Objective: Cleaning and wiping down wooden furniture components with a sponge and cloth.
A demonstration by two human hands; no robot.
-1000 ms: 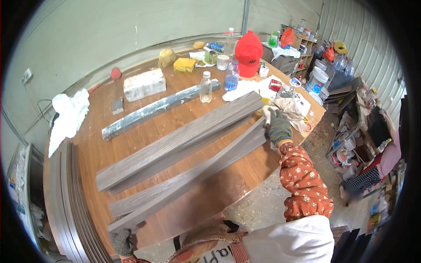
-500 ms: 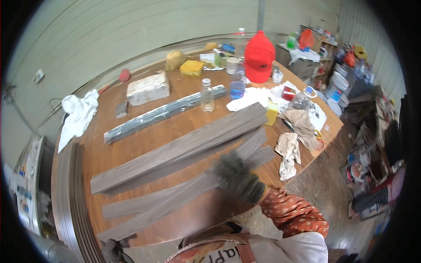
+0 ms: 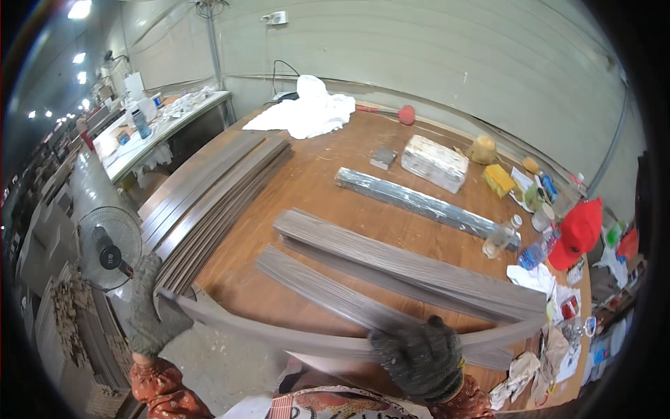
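A long grey wood-grain strip (image 3: 279,336) stretches across the near side of the table, its left part out past the table edge. My left hand (image 3: 150,314), in a dark grey knit glove, holds the strip's left end between thumb and fingers. Farther right, my gloved right hand (image 3: 419,357) is closed over the same strip, its fingers partly blurred. Another grey strip (image 3: 314,288) lies just beyond, partly hidden by my right hand. Behind it rests a stack of similar strips (image 3: 412,262). A larger pile of strips (image 3: 216,195) lies at the table's left side.
A silver-wrapped bar (image 3: 426,204), a whitish block (image 3: 436,162) and a glass bottle (image 3: 501,239) stand toward the back of the table (image 3: 314,178). A red cap (image 3: 578,234) and rags (image 3: 523,370) are at the right. A fan (image 3: 109,248) stands beside my left hand.
The view has swung left. My left hand has come up from the lower edge with the strip's end, and the strip has shifted toward me. My right hand is still on it.
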